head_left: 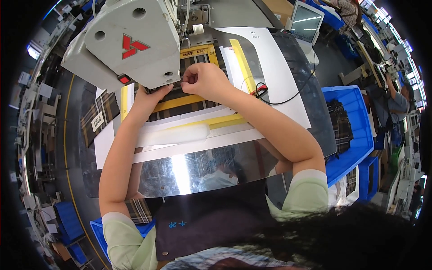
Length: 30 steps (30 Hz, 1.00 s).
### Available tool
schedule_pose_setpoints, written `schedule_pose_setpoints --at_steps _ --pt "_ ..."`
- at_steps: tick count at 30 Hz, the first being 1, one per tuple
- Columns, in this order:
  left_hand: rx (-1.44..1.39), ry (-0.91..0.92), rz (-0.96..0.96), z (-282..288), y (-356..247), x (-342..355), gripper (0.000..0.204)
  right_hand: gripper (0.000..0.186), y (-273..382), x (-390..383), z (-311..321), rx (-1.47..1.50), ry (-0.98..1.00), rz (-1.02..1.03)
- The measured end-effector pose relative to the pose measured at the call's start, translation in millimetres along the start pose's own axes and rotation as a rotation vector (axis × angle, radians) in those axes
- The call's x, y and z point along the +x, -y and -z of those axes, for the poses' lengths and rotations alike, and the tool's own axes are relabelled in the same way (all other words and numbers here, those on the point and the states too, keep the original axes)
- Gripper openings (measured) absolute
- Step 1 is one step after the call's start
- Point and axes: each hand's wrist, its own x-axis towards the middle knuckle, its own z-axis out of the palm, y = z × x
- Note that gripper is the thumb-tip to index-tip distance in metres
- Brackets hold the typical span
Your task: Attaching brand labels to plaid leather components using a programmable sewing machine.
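My right hand (206,82) is closed in a pinch beside the head of a white industrial sewing machine (130,45). Whatever its fingertips hold is too small to make out. Under the machine's lower edge reaches my left hand (152,98); its thumb shows, while most of its fingers are hidden. Both hands are above a yellow frame (180,102) with dark plaid fabric (198,106) inside it. The needle area is hidden behind the machine head.
A white padded strip (180,134) lies in front of the frame. Right of it, a black cable (288,100) runs past a small red-and-black item (260,90). Plaid pieces (100,114) lie at left. A blue bin (362,130) stands at right, below a screen (306,22).
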Motion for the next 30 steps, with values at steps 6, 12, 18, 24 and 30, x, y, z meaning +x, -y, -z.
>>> schedule_pose_setpoints --at_steps 6,12,18,24,30 --pt "0.126 -0.041 -0.074 11.5 3.6 -6.7 0.05 0.016 12.5 -12.9 21.3 -0.06 0.227 -0.082" --pt "0.755 0.077 -0.367 7.6 -31.3 -81.2 0.029 0.015 30.8 -54.3 29.7 0.103 0.464 -0.137" --pt "0.828 0.167 -0.935 -20.5 -49.8 -82.7 0.021 0.012 42.0 -72.5 29.1 0.337 0.672 -0.156" --pt "0.769 0.178 -1.056 -6.9 -19.2 -72.8 0.018 0.012 34.0 -54.4 45.6 0.26 0.721 -0.14" --pt "0.732 0.131 -1.049 -7.1 -14.6 -71.7 0.013 0.024 -8.8 10.2 17.1 0.0 0.183 0.229"
